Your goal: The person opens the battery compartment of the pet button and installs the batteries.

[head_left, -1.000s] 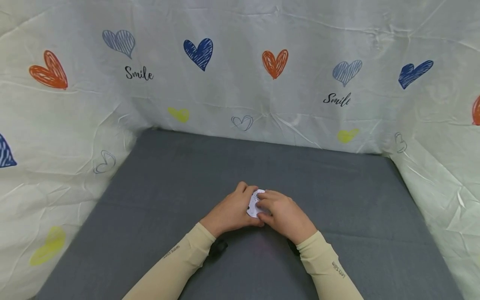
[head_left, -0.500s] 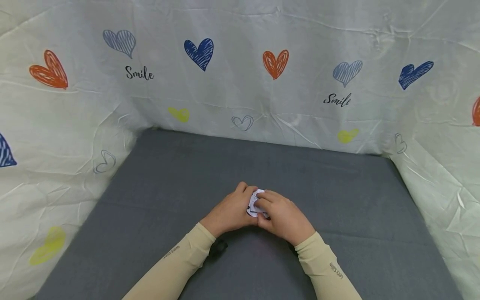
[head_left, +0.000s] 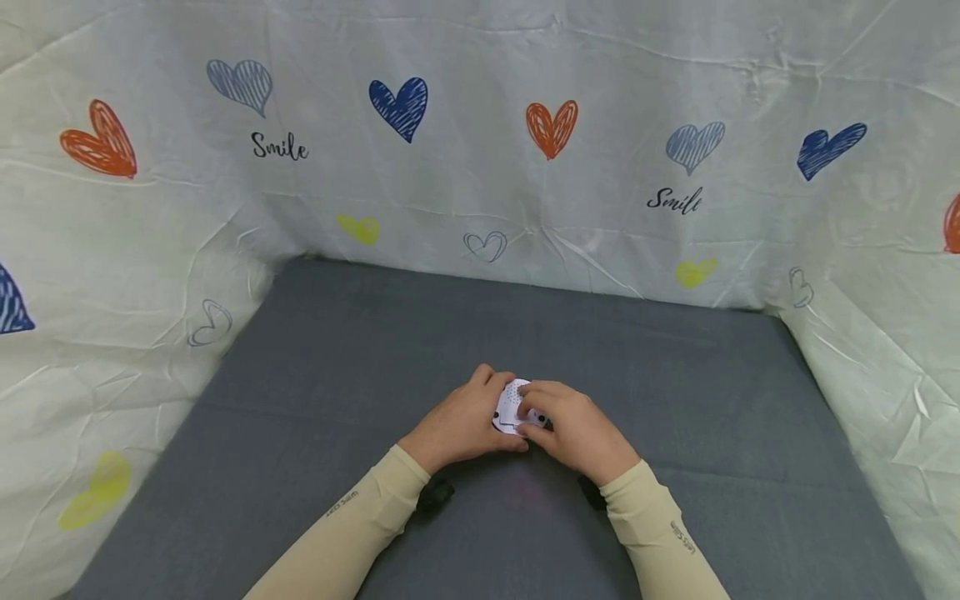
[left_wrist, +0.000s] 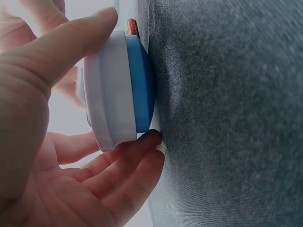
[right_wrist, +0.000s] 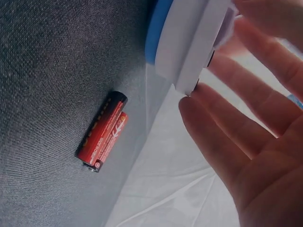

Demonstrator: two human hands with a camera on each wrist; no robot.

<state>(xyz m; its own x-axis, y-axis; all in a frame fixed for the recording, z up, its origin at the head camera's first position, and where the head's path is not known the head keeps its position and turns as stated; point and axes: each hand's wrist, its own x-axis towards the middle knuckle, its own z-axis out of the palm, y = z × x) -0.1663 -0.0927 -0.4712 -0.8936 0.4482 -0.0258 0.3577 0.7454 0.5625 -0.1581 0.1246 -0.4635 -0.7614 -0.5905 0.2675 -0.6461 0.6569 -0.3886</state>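
My left hand (head_left: 467, 418) grips a round white-and-blue device (head_left: 507, 408) by its rim. In the left wrist view the thumb is on one side of the white casing (left_wrist: 111, 94), and the other fingers support the opposite side. The blue face points down close over the table; the white back, with small holes and black dots, is up. My right hand (head_left: 573, 429) bends over this back, thumb and fingers pinching a pale raised cover (right_wrist: 227, 28). Beyond the device, two red-and-black batteries (right_wrist: 102, 132) lie side by side on the cloth, hidden in the head view.
A dark grey cloth (head_left: 390, 333) covers the table. White sheeting (head_left: 600, 67) printed with hearts and "Smile" hangs along the back and both sides. Dark camera pieces (head_left: 437, 496) show under the wrists.
The left hand keeps its hold on the device. The right fingers have shifted over the back, first toward me, then slightly right, so more of the holes and a black dot now show.
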